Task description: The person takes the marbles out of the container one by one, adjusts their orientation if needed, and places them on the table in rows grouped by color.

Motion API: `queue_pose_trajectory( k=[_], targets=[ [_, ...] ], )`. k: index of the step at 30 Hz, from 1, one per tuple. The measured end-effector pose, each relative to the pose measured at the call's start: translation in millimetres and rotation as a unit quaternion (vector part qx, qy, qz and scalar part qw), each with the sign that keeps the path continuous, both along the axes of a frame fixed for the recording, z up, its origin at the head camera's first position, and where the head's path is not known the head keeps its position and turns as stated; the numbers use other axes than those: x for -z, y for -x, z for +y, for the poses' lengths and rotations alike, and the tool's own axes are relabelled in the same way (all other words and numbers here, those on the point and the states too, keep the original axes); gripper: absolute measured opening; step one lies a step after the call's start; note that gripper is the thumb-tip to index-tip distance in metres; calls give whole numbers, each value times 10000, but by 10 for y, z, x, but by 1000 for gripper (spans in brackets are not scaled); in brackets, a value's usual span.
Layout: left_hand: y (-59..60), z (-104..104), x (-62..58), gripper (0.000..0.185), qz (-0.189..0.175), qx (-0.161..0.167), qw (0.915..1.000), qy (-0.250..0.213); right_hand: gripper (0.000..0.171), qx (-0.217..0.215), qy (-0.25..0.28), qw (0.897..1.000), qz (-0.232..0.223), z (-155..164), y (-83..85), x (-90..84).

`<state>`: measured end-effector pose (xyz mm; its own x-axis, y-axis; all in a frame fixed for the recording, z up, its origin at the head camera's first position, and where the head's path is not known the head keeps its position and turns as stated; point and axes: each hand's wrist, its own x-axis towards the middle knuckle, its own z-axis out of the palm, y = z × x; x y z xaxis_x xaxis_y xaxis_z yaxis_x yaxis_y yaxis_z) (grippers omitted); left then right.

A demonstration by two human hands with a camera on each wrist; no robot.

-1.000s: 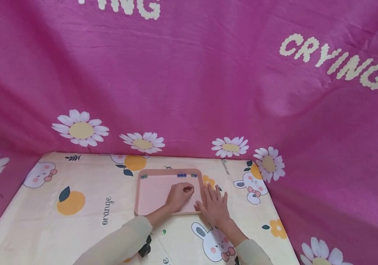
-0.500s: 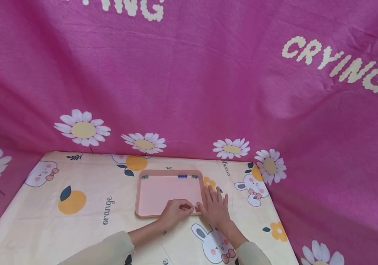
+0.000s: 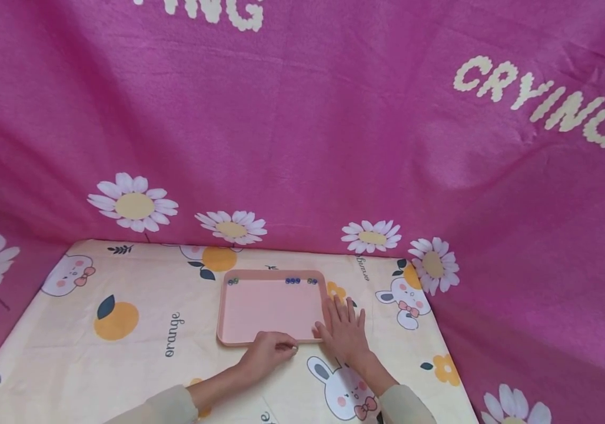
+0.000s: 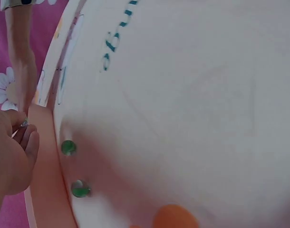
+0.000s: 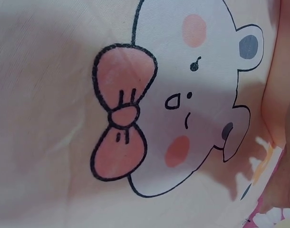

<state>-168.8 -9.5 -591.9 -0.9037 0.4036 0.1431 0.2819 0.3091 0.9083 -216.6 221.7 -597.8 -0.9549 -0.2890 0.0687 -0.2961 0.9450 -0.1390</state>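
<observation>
The left hand [image 3: 268, 354] has a narrow grip: thumb and fingertips pinch a small glass marble [image 4: 24, 122], just outside the near rim of the pink tray [image 3: 220, 312]. The right hand [image 3: 348, 337] grips nothing; it lies with fingers spread at the tray's right side, thumb over the near corner. Whether it presses down, I cannot tell.

Just beside the tray's outer wall, the left wrist view shows two green marbles [image 4: 74, 168] loose on the cloth-covered tabletop [image 3: 143, 371]. Inside, along the far wall, sit a left pair [image 3: 232, 281], a middle trio of blue marbles [image 3: 292, 281] and a right pair [image 3: 312, 281].

The step in hand looks like carrying one marble across the near rim while the other hand steadies the tray. The next move seems to call for a light, sure pinch, clear of the rim and the loose marbles, since round glass could slip or roll.
</observation>
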Motion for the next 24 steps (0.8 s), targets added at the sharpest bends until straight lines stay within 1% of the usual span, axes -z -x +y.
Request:
queue_pose_trajectory(
  k=[3,6,11,14,20,24],
  targets=[
    [-32,-18,40,11,520,14,9979,388,74,15,66,10000,-50,-1,8,20],
    [-58,-31,66,10,909,12,9932,730,73,12,105,9999,-34,0,13,34],
    [-88,-56,105,11,1333,45,9861,988,74,29,114,9999,-123,-4,22,27],
    [-96,-81,136,11,1398,45,9842,1089,74,42,113,9998,-182,-8,28,10],
    [-99,-146,176,8,1249,7,9833,1325,73,3,252,9996,-98,-6,20,5],
    [-109,-162,199,8,1388,19,9806,1383,73,17,210,9997,-91,-9,6,2]
  ],
)
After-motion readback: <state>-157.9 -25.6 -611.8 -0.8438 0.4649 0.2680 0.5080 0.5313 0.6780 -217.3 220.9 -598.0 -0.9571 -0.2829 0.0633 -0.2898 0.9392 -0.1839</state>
